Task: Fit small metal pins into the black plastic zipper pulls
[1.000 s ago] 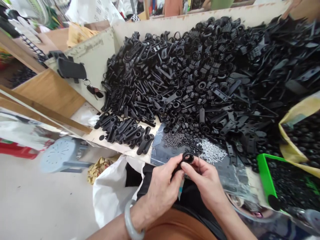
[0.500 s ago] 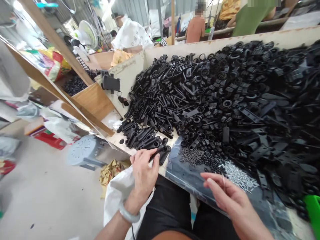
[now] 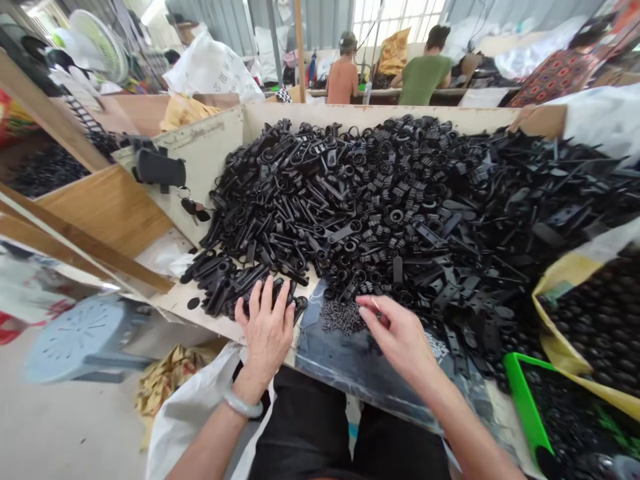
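Fingers spread, my left hand (image 3: 267, 330) lies over a cluster of elongated black plastic pieces (image 3: 217, 283) at the front left of the work table. More of these pieces show between and beyond its fingers. My right hand (image 3: 400, 337) is held with thumb and fingertips together above a heap of tiny dark grey parts (image 3: 343, 317) on a dark sheet (image 3: 325, 353). Whatever is in that pinch is too small to make out. Thin silver pins (image 3: 436, 347) lie partly hidden behind my right forearm.
A large heap of black plastic parts (image 3: 350, 193) fills the walled table. At right are a green tray (image 3: 520, 387) and a yellow-edged sack (image 3: 560, 287) of dark round pieces. A blue-grey stool (image 3: 80, 333) stands left. Several people sit beyond the back wall (image 3: 280, 113).
My view has turned to the right. My left hand has gone from gripping a black plastic piece to lying spread over the cluster. My right hand has moved over the tiny dark parts, fingers drawn together.
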Available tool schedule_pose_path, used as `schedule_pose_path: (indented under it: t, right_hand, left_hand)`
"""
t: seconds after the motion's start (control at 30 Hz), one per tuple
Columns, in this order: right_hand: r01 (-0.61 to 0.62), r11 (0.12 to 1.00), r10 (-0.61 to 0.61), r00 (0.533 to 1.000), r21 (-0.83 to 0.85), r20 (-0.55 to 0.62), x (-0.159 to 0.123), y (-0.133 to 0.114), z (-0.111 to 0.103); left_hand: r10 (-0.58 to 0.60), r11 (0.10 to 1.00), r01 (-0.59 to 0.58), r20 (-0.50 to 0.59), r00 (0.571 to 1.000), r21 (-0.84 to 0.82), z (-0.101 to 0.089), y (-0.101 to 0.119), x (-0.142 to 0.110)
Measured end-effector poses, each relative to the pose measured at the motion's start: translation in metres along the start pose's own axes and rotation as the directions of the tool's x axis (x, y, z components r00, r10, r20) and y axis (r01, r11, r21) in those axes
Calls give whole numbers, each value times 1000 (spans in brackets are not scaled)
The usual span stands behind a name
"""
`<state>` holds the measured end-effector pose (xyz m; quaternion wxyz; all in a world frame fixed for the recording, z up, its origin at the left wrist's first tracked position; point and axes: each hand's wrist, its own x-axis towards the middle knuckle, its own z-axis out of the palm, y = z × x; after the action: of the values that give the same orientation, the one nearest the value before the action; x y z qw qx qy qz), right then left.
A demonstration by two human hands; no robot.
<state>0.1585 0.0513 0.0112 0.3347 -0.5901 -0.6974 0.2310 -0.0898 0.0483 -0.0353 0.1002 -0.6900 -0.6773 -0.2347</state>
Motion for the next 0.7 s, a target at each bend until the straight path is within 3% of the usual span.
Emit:
schedule_pose_path:
  t: [0.13,0.27,0.37,0.43,0.5,0.53,0.57,0.6,0.67,0.7]
  right_hand:
    - [-119,988,107,987,-102,-118,49,17,7]
    - [-133,981,118,987,-144,-109,74,32,15]
    - [-88,988,74,990,-123,-119,75,35,11]
    - [-49,994,35,989,-94,-145,65,31,2]
    - [-8,998,-3,986,-63,-168,48,22,-9]
    - [18,999,-26,984,-45,-175,37,16,-13]
    - [52,998,-55,984,-20,-171,24,10,-17]
    - [127,991,-118,979,45,-164,10,5,-19]
    - [280,953,-268,957,114,-106,-17,-4,-18]
    - [331,934,-325,943,135,-65,-29,-7,-17]
  left_hand:
    - [9,1000,-9,-36,999,-4,0,-1,-1]
    - [28,999,-32,-99,995,-35,-12,3,-7]
    - [43,985,-64,-130,991,-162,-30,13,-2]
    - [40,938,-78,-118,992,-337,-44,24,5]
    - [-10,833,0,-15,1000,-554,-55,38,12]
    - [-43,740,100,103,994,-665,-59,45,14]
    - [-53,605,243,267,962,-758,-61,53,15]
    - [-13,433,417,457,890,-799,-62,61,14]
    - [224,75,744,738,637,-664,-62,74,5]
    - [373,-42,845,777,508,-532,-60,79,-1]
